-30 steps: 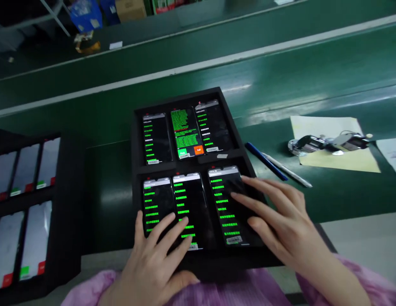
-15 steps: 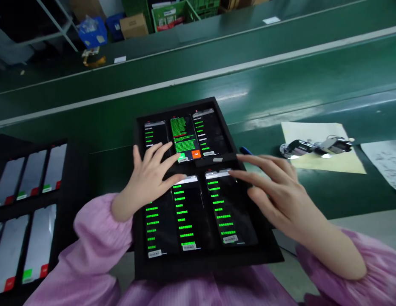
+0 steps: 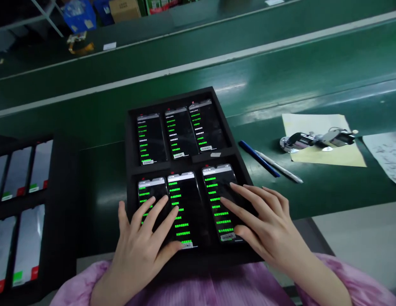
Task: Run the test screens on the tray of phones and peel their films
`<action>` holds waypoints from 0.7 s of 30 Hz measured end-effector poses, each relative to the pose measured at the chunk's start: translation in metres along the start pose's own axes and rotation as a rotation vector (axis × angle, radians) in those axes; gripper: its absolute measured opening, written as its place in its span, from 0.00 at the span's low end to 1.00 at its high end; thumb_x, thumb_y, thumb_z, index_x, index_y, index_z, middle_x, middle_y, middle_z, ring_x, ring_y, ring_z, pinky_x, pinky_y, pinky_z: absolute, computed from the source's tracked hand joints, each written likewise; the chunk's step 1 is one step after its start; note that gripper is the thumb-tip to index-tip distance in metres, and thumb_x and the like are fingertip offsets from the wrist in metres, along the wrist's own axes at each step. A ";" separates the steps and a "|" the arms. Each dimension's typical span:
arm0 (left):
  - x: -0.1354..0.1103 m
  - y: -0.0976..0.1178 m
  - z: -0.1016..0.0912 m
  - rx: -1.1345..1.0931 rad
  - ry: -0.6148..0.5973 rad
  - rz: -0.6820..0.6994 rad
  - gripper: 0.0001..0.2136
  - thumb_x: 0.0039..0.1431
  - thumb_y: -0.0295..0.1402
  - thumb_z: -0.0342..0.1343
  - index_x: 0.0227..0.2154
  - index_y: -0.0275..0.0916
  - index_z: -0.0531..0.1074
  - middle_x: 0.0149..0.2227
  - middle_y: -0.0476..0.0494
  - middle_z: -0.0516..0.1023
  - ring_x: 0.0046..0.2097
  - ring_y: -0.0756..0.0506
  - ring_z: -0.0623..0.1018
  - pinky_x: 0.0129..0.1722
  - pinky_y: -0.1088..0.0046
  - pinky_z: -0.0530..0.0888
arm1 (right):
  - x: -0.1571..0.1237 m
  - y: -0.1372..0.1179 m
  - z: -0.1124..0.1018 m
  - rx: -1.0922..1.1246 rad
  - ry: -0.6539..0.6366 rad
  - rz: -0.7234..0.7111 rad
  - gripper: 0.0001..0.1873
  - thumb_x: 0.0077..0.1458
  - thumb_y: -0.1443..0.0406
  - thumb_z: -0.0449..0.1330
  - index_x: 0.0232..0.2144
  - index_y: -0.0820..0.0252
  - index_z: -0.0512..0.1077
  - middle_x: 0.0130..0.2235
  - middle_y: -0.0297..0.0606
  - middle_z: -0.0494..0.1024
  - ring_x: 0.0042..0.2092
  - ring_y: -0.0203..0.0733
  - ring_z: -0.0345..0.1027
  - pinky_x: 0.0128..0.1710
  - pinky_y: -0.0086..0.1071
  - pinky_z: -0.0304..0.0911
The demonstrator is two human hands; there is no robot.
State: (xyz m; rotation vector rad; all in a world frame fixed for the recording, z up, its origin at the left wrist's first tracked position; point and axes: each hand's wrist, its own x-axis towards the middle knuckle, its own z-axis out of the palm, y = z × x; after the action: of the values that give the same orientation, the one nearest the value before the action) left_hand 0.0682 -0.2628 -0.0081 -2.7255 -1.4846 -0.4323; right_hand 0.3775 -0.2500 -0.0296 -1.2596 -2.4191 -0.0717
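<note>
The left hand point(image 3: 142, 242) spreads its fingers over the front-left smartphone point(image 3: 156, 189) and front-middle smartphone point(image 3: 193, 208); the right hand point(image 3: 271, 225) fans its own above the front-right smartphone point(image 3: 218, 216). Neither is gripping anything; whether the fingertips touch the glass or hover just over it, I cannot tell. All three phones lie face up in the front row of a black tray point(image 3: 213, 257).

Each phone is probably light for its size, stiff and slick, with a glass face likely to scratch or crack if dropped. The best hold looks to be by the two long edges, thumb against fingers, keeping off the lit screen. The tray walls should take a hand at either side.

Behind the divider lie three more: the rear-left smartphone point(image 3: 151, 140), rear-middle smartphone point(image 3: 177, 131) and rear-right smartphone point(image 3: 206, 127). That makes six in this tray, with five barcode labels showing.

Farther left, a second black tray point(image 3: 62, 191) shows five bright-screened phones before the view cuts off. To the right lie two pens, one blue pen point(image 3: 259, 158) and one white pen point(image 3: 279, 167), then two sheets: a yellowish sheet point(image 3: 338, 157) under shiny metal hardware point(image 3: 301, 140) that I cannot identify or count, and a marked white sheet point(image 3: 387, 155).
</note>
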 end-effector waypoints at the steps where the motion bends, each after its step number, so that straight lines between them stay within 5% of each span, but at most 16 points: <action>1: -0.003 -0.001 -0.001 0.005 0.000 -0.015 0.19 0.76 0.44 0.50 0.59 0.43 0.77 0.63 0.39 0.76 0.63 0.36 0.70 0.75 0.46 0.36 | 0.000 0.001 0.001 -0.010 0.001 0.014 0.24 0.75 0.54 0.49 0.60 0.60 0.75 0.64 0.55 0.72 0.61 0.59 0.65 0.58 0.53 0.57; 5: -0.016 -0.010 -0.003 0.082 -0.009 -0.085 0.20 0.75 0.43 0.52 0.61 0.39 0.74 0.63 0.34 0.75 0.64 0.33 0.69 0.74 0.40 0.36 | -0.002 0.003 0.000 -0.101 0.000 0.106 0.25 0.73 0.54 0.53 0.65 0.56 0.70 0.67 0.53 0.69 0.62 0.65 0.65 0.57 0.57 0.56; 11: -0.044 -0.029 -0.007 0.155 -0.007 -0.266 0.20 0.73 0.42 0.55 0.63 0.41 0.71 0.64 0.33 0.73 0.64 0.32 0.70 0.73 0.35 0.42 | -0.018 0.002 -0.007 0.018 0.060 0.088 0.36 0.71 0.62 0.53 0.77 0.45 0.51 0.62 0.53 0.74 0.55 0.64 0.71 0.48 0.56 0.62; 15: -0.061 -0.036 -0.011 0.174 -0.017 -0.385 0.22 0.72 0.42 0.57 0.64 0.42 0.70 0.64 0.33 0.73 0.65 0.32 0.69 0.73 0.35 0.45 | -0.040 0.004 0.004 0.109 0.070 0.151 0.38 0.67 0.63 0.57 0.75 0.34 0.54 0.62 0.47 0.75 0.55 0.65 0.72 0.48 0.58 0.64; 21: -0.059 -0.031 -0.008 0.159 -0.047 -0.370 0.21 0.73 0.42 0.55 0.64 0.42 0.71 0.65 0.34 0.73 0.66 0.33 0.68 0.73 0.37 0.44 | -0.055 0.012 0.022 0.205 0.072 0.214 0.35 0.64 0.58 0.60 0.70 0.25 0.61 0.65 0.37 0.75 0.56 0.65 0.74 0.52 0.65 0.68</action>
State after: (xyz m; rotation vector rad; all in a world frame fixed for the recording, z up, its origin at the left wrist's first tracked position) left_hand 0.0104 -0.2947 -0.0189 -2.3585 -1.9497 -0.2395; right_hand 0.4082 -0.2808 -0.0721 -1.3848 -2.1553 0.1843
